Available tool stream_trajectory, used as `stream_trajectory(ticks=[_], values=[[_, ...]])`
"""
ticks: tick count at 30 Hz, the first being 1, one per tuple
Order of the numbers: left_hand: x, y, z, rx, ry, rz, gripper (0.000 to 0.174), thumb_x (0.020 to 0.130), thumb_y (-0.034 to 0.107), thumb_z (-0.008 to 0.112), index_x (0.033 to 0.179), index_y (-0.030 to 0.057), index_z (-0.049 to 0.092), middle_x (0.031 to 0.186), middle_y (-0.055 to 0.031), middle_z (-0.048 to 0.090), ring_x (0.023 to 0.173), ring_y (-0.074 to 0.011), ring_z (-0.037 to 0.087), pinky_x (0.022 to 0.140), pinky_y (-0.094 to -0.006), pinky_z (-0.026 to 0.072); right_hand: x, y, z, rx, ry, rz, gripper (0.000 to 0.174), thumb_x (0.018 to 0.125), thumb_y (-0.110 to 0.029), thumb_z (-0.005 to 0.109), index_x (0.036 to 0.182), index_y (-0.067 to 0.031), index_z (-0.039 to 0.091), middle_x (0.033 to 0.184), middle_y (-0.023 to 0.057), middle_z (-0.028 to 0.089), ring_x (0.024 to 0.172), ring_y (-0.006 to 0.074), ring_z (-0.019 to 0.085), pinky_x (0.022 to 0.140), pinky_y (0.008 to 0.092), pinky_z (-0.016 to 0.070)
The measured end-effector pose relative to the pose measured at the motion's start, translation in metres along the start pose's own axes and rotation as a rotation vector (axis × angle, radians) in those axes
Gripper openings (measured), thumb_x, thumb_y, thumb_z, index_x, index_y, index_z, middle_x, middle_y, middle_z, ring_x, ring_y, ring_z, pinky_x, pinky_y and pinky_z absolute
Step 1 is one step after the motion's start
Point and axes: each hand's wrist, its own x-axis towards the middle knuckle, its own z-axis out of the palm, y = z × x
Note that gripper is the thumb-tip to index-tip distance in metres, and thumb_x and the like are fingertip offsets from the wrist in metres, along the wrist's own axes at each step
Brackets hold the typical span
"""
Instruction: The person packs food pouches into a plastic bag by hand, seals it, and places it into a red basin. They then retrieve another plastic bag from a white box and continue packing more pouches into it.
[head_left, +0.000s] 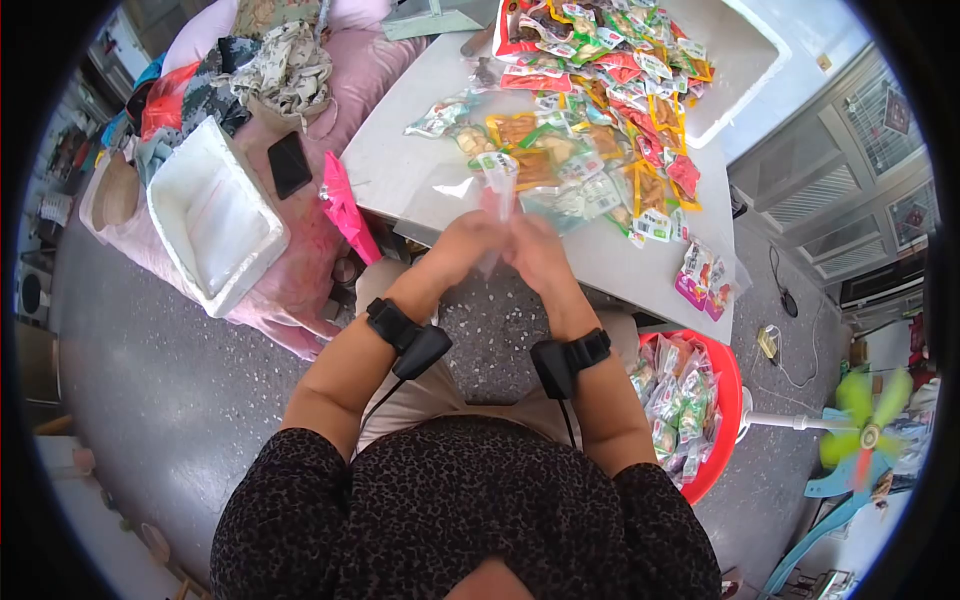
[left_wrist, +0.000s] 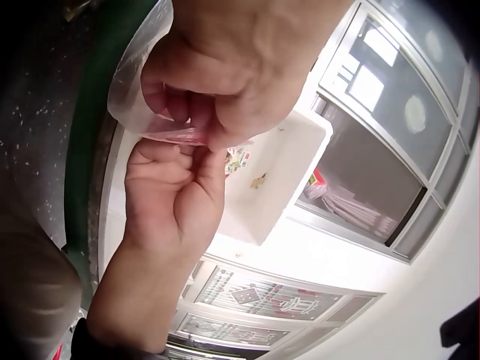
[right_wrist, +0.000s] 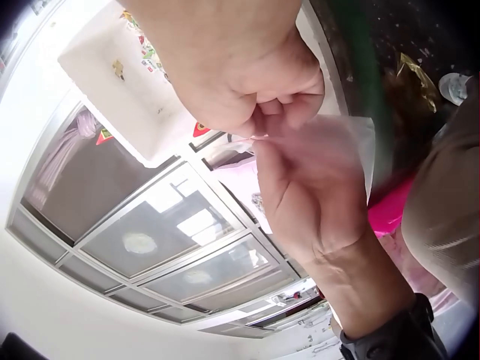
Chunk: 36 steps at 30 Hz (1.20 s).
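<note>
Close together over the near edge of the table, my left hand [head_left: 466, 245] and right hand [head_left: 540, 255] pinch a clear plastic bag [left_wrist: 131, 101] between curled fingers and thumbs. Motion blurs both hands in the head view. In the right wrist view the bag [right_wrist: 361, 142] spreads out beside the fingers, thin and see-through, with a pinkish tint near the grip. Just beyond the hands lies a heap of small sealed food packets [head_left: 560, 150], in yellow, green, red and clear wrappers. The fingers partly hide the bag's gripped edge.
A white foam box [head_left: 755, 75] stands at the table's far right, beside the heap. Two pink packets [head_left: 705, 280] lie near the right edge. Below it, a red basin [head_left: 733, 400] holds more packets. Leftward are a pink umbrella [head_left: 345, 210], a phone [head_left: 290, 165] and another foam box [head_left: 270, 235].
</note>
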Motion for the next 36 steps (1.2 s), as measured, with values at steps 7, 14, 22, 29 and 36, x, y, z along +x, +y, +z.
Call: stream_trajectory(ticks=[7, 14, 22, 29, 36], values=[[-0.005, -0.007, -0.009, -0.038, 0.043, -0.028, 0.006, 0.076, 0.007, 0.052, 0.075, 0.0018, 0.049, 0.075, -0.0086, 0.056, 0.069, -0.0152, 0.054, 0.065, -0.0261, 0.0431, -0.011, -0.005, 0.021, -0.023, 0.055, 0.047, 0.009, 0.077, -0.020, 0.048, 0.081, -0.0115, 0.049, 0.070, -0.0023, 0.048, 0.060, 0.0061, 0.044, 0.048, 0.0184, 0.0346], [-0.003, -0.017, -0.016, -0.113, -0.015, -0.023, 0.005, 0.076, 0.006, 0.050, 0.074, 0.0019, 0.049, 0.075, -0.0096, 0.056, 0.067, -0.0181, 0.054, 0.061, -0.0293, 0.0443, -0.008, 0.001, 0.017, 0.104, -0.003, 0.039, 0.008, 0.077, -0.020, 0.049, 0.079, -0.0120, 0.050, 0.068, -0.0029, 0.048, 0.058, 0.0057, 0.044, 0.048, 0.0185, 0.0345], [-0.009, -0.006, -0.014, 0.076, 0.315, 0.190, 0.009, 0.077, 0.009, 0.049, 0.070, 0.0041, 0.047, 0.067, -0.0057, 0.053, 0.057, -0.0162, 0.052, 0.054, -0.0283, 0.0419, -0.005, 0.000, 0.008, 0.052, 0.073, 0.037, 0.012, 0.077, -0.021, 0.048, 0.083, -0.0107, 0.051, 0.064, -0.0024, 0.048, 0.056, 0.0061, 0.045, 0.046, 0.0184, 0.0343], [-0.016, 0.029, -0.011, 1.431, 0.536, 0.862, 0.007, 0.069, 0.009, 0.049, 0.067, 0.0036, 0.045, 0.066, -0.0149, 0.052, 0.059, -0.0318, 0.052, 0.052, -0.0383, 0.0419, 0.008, -0.001, 0.026, -0.315, 0.157, -0.111, 0.021, 0.077, -0.024, 0.045, 0.086, -0.0081, 0.056, 0.066, 0.0023, 0.050, 0.060, 0.0117, 0.050, 0.049, 0.0239, 0.0383], [0.013, -0.016, -0.011, 1.272, 0.442, 0.563, 0.009, 0.072, 0.012, 0.047, 0.071, 0.0031, 0.044, 0.066, -0.0171, 0.051, 0.062, -0.0344, 0.051, 0.055, -0.0417, 0.0403, 0.002, -0.003, -0.006, -1.376, 0.362, -0.727, 0.033, 0.069, -0.022, 0.052, 0.095, -0.0029, 0.049, 0.089, 0.0123, 0.053, 0.085, 0.0278, 0.049, 0.067, 0.0389, 0.0397]])
